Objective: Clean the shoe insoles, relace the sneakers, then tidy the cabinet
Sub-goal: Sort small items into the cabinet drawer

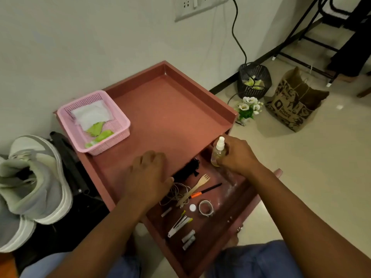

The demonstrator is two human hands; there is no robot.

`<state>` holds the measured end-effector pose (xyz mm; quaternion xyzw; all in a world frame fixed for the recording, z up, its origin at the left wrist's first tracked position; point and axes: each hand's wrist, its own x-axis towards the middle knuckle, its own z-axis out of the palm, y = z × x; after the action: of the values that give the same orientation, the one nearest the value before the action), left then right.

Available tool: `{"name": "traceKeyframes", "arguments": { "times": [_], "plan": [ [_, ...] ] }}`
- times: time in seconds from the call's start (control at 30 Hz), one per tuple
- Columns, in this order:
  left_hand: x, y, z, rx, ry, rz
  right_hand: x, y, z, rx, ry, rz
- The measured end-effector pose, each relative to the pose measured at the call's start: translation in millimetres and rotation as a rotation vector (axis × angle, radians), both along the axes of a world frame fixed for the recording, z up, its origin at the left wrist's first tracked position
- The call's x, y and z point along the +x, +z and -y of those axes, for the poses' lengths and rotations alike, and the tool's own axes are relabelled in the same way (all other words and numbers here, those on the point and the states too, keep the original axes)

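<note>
A small pink-brown cabinet (172, 105) stands against the wall with its top drawer (249, 199) pulled open. My right hand (239, 155) grips a clear spray bottle (218, 151) with a white nozzle over the drawer's far right corner. My left hand (149, 175) rests palm down on the cabinet's front edge, thumb at the drawer's rim. Inside the drawer lie a black bundle (187, 170), tangled string (176, 194), a wooden fork (193, 189), a black and orange pen (206, 190), a tape roll (205, 207) and a stapler (179, 225). Grey-white sneakers (32, 183) sit at the left.
A pink basket (120, 117) with white cloth and green items stands on the cabinet top at the back left. On the floor to the right are a black mesh bin (254, 81), a small pot of white flowers (249, 108) and a brown paper bag (295, 105). A cable hangs down the wall.
</note>
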<state>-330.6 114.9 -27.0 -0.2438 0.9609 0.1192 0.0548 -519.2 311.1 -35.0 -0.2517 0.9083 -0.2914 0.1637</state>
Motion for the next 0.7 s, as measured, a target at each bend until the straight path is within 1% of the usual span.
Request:
{"name": "traceKeyframes", "arguments": {
  "times": [0.07,0.23,0.4,0.47,0.63,0.7],
  "plan": [
    [-2,-4,1,-0.036,-0.009,0.003,-4,-12,3,0.082,-0.019,0.001],
    [-8,-11,6,-0.091,-0.001,-0.028,-2,-47,0,0.211,-0.057,0.067],
    [-11,-10,6,-0.106,0.008,-0.033,2,-68,-7,0.252,-0.097,0.081],
    [-12,-8,7,-0.100,0.008,-0.030,3,-71,-5,0.282,-0.086,0.073],
    [-12,-5,9,-0.080,0.023,-0.025,11,-63,0,0.433,0.012,0.063],
    [-11,-6,11,-0.072,0.029,-0.029,13,-57,-3,0.411,0.016,0.061]
  ]
}}
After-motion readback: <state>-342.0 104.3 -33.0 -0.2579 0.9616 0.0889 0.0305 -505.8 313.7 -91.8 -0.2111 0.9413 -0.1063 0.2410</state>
